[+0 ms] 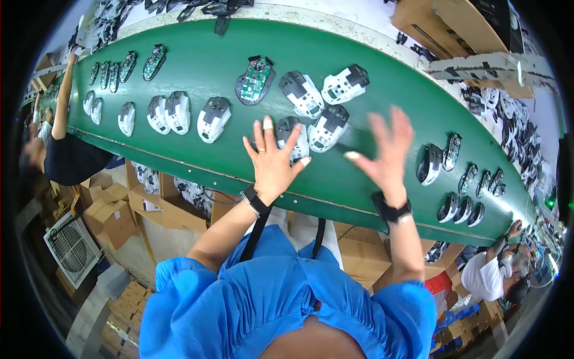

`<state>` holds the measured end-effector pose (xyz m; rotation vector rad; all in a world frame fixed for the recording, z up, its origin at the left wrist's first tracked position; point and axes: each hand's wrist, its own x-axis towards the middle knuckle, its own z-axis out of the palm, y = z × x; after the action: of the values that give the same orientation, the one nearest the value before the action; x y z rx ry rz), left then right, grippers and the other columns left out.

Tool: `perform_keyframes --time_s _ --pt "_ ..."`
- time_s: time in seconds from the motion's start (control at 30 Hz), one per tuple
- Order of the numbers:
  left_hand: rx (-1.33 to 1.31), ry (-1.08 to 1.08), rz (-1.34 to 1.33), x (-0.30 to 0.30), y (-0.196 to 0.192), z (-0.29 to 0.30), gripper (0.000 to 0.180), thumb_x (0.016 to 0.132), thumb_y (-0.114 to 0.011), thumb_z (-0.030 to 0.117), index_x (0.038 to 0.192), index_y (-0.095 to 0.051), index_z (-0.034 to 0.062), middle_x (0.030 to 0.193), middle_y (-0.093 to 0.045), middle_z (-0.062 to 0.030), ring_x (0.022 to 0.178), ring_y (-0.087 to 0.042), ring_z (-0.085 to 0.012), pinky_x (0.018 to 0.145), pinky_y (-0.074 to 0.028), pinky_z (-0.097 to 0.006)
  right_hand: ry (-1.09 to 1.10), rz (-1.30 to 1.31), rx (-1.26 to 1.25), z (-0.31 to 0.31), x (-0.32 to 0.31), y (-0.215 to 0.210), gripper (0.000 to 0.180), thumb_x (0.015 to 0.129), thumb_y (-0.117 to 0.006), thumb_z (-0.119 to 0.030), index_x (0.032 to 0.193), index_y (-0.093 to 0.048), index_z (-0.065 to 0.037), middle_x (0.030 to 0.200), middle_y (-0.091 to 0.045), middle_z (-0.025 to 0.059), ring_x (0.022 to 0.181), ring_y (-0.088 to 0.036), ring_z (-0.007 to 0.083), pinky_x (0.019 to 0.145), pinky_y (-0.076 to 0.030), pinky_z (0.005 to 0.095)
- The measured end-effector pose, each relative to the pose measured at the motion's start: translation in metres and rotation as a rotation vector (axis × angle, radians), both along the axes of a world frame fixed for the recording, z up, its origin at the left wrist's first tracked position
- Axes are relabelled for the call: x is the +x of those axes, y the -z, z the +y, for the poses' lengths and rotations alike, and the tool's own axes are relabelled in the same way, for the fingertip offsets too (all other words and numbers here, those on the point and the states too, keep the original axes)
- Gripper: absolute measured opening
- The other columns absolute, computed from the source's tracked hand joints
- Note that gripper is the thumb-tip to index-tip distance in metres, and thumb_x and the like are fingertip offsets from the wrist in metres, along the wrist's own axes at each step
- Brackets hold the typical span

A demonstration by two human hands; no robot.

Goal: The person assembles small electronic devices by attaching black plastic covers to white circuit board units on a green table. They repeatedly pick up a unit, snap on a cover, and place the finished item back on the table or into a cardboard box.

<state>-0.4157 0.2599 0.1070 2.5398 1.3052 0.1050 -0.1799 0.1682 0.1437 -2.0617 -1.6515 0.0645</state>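
Observation:
My left hand [274, 157] is spread with fingers apart, its fingertips over or against a white and black computer mouse shell [299, 146], which it partly covers. Whether it touches the shell I cannot tell. To the right, my right hand [387, 149] is smeared by motion, but thumb and fingers stand apart with nothing between them. Three more mouse shells, an upper left one [302, 94], an upper right one [345, 84] and a lower one [329, 127], lie close together just beyond the hands. Left of them is a mouse base with a green circuit board [255, 81].
A green conveyor belt [209, 54] carries mouse shells [213, 119] and board-fitted bases [154, 62] on the left, with more mouse parts [429, 164] on the right. Cardboard boxes [365, 251] stand below its near edge. Co-workers [75, 155] are at both ends.

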Motion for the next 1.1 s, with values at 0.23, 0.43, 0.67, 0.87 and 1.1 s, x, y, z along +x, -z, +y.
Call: perform_keyframes --time_s 0.23,0.43,0.67,0.87,1.1 --pt "0.094 0.03 -0.005 -0.035 0.01 0.038 0.082 0.068 -0.074 0.052 0.14 -0.045 0.0273 0.143 -0.035 -0.022 0.137 -0.025 -0.042 0.105 -0.017 -0.067 -0.743 -0.246 -0.325 0.111 0.021 0.02 0.088 0.057 -0.074 -0.063 0.137 -0.047 -0.039 0.153 -0.029 0.0088 0.141 -0.019 0.0399 0.106 -0.006 0.0732" --pt "0.166 -0.024 0.027 -0.119 0.014 0.119 0.084 0.065 -0.076 0.048 0.14 -0.045 0.0262 0.145 -0.035 -0.0196 0.137 -0.026 -0.0395 0.107 -0.019 -0.064 -0.794 -0.171 -0.271 0.114 -0.058 0.056 0.083 0.068 -0.069 -0.062 0.141 -0.039 -0.036 0.149 -0.034 0.0123 0.14 -0.024 0.0353 0.103 -0.006 0.0772" --pt "0.247 -0.006 0.035 -0.171 0.014 0.203 0.083 0.067 -0.077 0.04 0.141 -0.044 0.0199 0.145 -0.037 -0.0154 0.136 -0.028 -0.0397 0.11 -0.02 -0.057 -0.709 0.101 -0.074 0.221 -0.161 0.054 0.067 0.07 -0.07 -0.057 0.127 -0.057 -0.024 0.146 -0.034 0.016 0.14 -0.019 0.0403 0.106 -0.003 0.0741" --pt "0.128 -0.111 -0.168 -0.176 -0.006 0.212 0.086 0.066 -0.077 0.028 0.142 -0.04 0.0142 0.146 -0.033 -0.0193 0.135 -0.028 -0.0401 0.112 -0.019 -0.052 0.204 0.284 0.173 0.311 -0.014 0.025 0.046 0.076 -0.071 -0.029 0.109 -0.058 0.0 0.105 -0.06 0.0199 0.098 -0.058 0.0369 0.086 -0.047 0.0434" --pt "0.15 -0.303 -0.509 -0.068 -0.014 0.167 0.076 0.071 -0.075 0.018 0.136 -0.041 -0.001 0.139 -0.042 -0.0203 0.132 -0.033 -0.0383 0.111 -0.022 -0.047 0.676 0.216 -0.19 0.37 0.108 0.047 0.051 0.073 -0.073 -0.037 0.108 -0.061 -0.001 0.104 -0.065 0.0245 0.099 -0.063 0.0397 0.085 -0.05 0.0457"
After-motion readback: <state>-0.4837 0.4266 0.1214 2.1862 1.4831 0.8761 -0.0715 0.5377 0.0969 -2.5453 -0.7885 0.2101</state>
